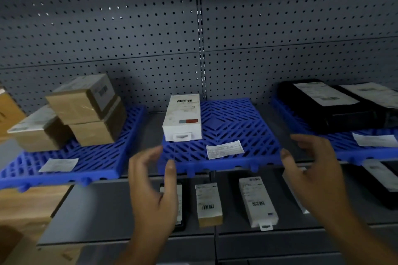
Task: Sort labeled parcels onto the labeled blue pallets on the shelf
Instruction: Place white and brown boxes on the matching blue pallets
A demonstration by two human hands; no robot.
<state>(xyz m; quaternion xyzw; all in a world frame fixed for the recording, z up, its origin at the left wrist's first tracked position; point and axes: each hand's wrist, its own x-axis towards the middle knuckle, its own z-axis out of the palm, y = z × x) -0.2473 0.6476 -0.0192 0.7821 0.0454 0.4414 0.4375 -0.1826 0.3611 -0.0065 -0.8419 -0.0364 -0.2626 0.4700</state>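
Already on blue pallets (237,127): brown boxes (86,109), white box (183,118), black parcels (327,109). Apparently remaining: small parcels (257,200) on lower shelf (107,211). Left hand (153,191), right hand (316,170): spread, empty.

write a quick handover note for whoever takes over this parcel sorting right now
Left hand and right hand: both open and empty, hovering at the front edge of the middle blue plastic lattice pallet.
Done: one white rectangular box lies on that pallet; three brown cardboard boxes on the left blue pallet; flat black parcels on the right blue pallet.
Left: on the grey lower shelf wait a small brown box with a white label, a long white box with a hang tab and a dark parcel at the right edge. Labels are too blurred to read.
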